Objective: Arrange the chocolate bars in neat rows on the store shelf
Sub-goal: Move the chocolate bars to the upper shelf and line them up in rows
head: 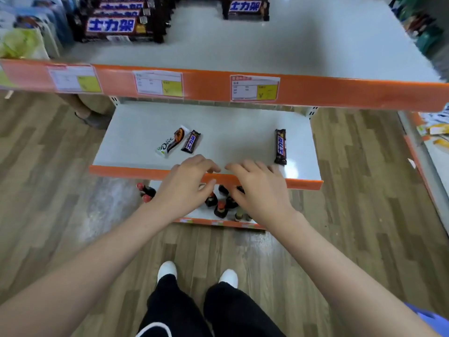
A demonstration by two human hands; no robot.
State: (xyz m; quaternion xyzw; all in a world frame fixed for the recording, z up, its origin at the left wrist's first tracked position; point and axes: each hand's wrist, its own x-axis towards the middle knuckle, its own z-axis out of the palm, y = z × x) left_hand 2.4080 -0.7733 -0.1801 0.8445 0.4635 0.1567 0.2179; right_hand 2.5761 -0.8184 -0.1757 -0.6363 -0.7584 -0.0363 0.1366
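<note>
On the middle shelf (218, 132), toward its left edge, a white Dove bar (170, 141) lies tilted, with a short brown bar (191, 141) just beside it on the right, angled the same way. Your left hand (188, 184) hovers over the shelf's orange front edge, fingers loosely curved and holding nothing. Your right hand (258, 188) sits just beside it over the same edge, fingers relaxed and slightly spread, also holding nothing. Near the shelf's right edge, a long brown bar (280, 146) lies nearly straight front to back, close to your right fingertips. Boxes of bars (116, 25) stand at the upper shelf's back left.
</note>
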